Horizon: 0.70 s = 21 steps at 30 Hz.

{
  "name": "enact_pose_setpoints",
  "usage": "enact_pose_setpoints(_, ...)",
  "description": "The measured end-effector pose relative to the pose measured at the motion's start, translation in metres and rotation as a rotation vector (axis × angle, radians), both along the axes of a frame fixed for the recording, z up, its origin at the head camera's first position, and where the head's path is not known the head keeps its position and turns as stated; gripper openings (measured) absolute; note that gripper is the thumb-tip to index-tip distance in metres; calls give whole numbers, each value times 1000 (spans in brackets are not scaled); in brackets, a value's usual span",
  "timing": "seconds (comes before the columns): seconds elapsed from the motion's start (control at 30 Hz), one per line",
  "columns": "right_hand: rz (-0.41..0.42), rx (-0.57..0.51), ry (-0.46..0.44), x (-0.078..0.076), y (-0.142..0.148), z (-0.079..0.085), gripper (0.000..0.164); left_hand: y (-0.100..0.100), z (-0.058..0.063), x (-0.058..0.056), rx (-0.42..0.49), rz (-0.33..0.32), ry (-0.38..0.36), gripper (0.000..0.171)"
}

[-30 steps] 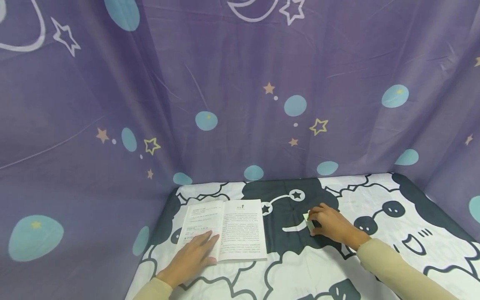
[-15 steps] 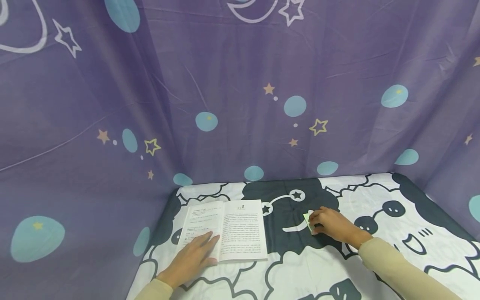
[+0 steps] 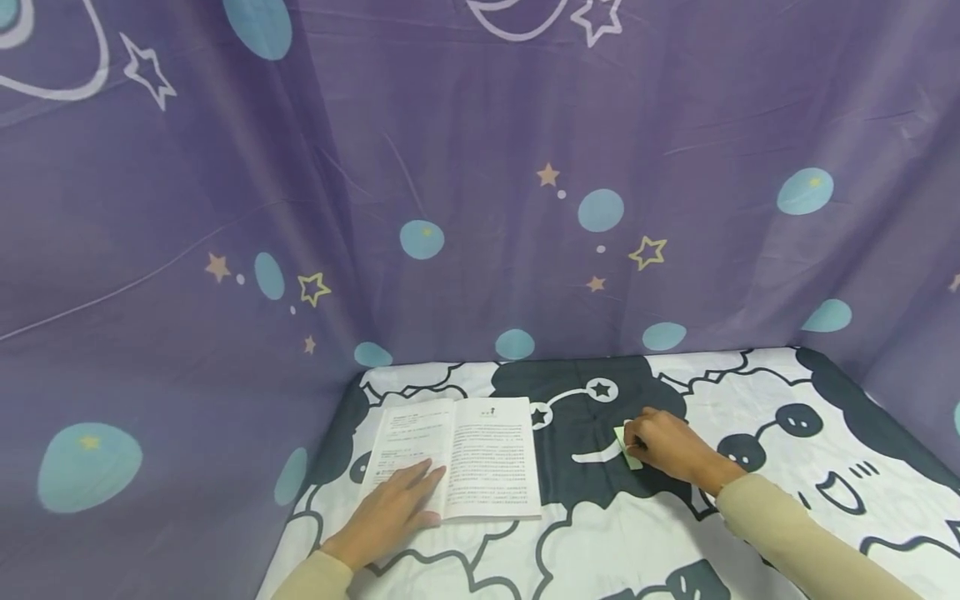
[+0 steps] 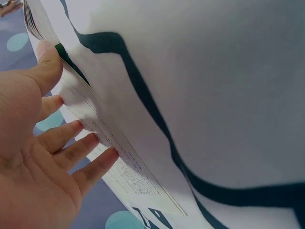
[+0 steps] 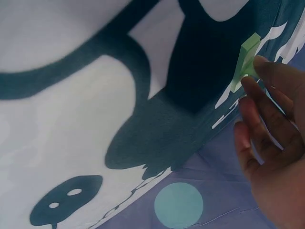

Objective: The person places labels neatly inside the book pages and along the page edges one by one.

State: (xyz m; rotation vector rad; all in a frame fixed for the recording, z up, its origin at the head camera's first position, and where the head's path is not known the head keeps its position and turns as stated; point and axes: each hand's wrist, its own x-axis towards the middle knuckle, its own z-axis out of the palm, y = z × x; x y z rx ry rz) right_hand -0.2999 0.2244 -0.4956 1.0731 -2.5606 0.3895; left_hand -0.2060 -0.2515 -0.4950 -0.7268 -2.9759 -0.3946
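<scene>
An open book (image 3: 495, 467) with printed pages lies on the patterned cloth, left of centre in the head view. My left hand (image 3: 388, 510) rests on its left page, fingers extended, the fingertips near the spine fold; the left wrist view shows the thumb (image 4: 50, 62) at the book's lower edge. To the right, on the dark patch of cloth, is a light green sticky note pad (image 3: 634, 460). My right hand (image 3: 669, 446) covers part of it in the head view. In the right wrist view, thumb and index finger pinch a green sheet at the pad's (image 5: 243, 59) side.
A black-and-white sheep-print cloth (image 3: 592, 542) covers the surface. Behind and at both sides hangs a purple curtain (image 3: 480, 275) with stars and blue ovals, meeting the cloth's far edge. Dark fabric lies between book and pad.
The green pad has tipped flatter, with more of its pale face showing beside my right fingers. My left hand stays on the page. The head view has shifted slightly.
</scene>
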Motion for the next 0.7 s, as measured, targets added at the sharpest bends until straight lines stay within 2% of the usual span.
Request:
enact_pose_setpoints(0.2,-31,16,55,-3,-7,-4,26,1,1,0,-6,16,-21,66)
enact_pose_setpoints(0.3,-66,60,98,-3,-11,-3,24,1,1,1,-13,19,-39,67)
enact_pose_setpoints(0.5,-149,162,120,-5,-20,-1,17,3,3,2,-13,29,-64,67)
enact_pose_setpoints(0.7,-201,242,220,-9,-28,-3,16,3,5,2,-11,32,-73,69)
